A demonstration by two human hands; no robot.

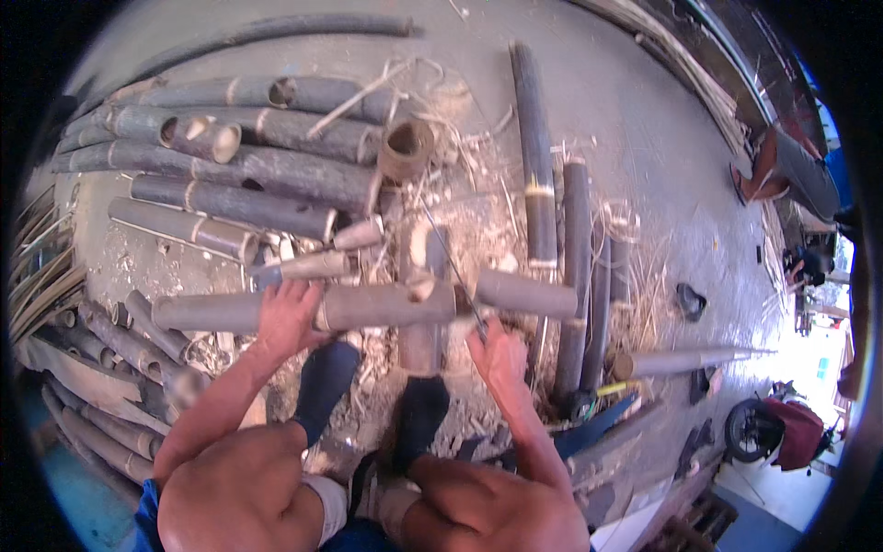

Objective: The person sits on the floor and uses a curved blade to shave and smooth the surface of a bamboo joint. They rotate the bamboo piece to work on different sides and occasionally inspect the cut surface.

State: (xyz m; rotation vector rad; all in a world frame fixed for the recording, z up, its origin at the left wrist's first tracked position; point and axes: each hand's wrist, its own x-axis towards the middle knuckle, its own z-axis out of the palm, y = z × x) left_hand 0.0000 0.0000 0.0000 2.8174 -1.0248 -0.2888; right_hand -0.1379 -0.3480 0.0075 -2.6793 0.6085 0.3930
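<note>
My left hand [289, 317] is closed over a brown bamboo tube [377, 307] that lies crosswise before me. The tube has a pale notch cut in its top near the right end. It rests across another bamboo length [421, 354] pointing away from me. In my right hand [498, 351] is the handle of a tool with a long, thin dark blade [444, 241]; whether it is a saw or a knife I cannot tell. The blade slants up and away past the tube's right end. Just right of it lies a short bamboo piece [526, 293].
Several bamboo poles [267, 170] lie at the far left, with a short hollow piece [405, 152] beside them. More poles [575, 276] lie on the right. Shavings [478, 414] cover the floor around my feet. A motorcycle [773, 431] stands at the far right.
</note>
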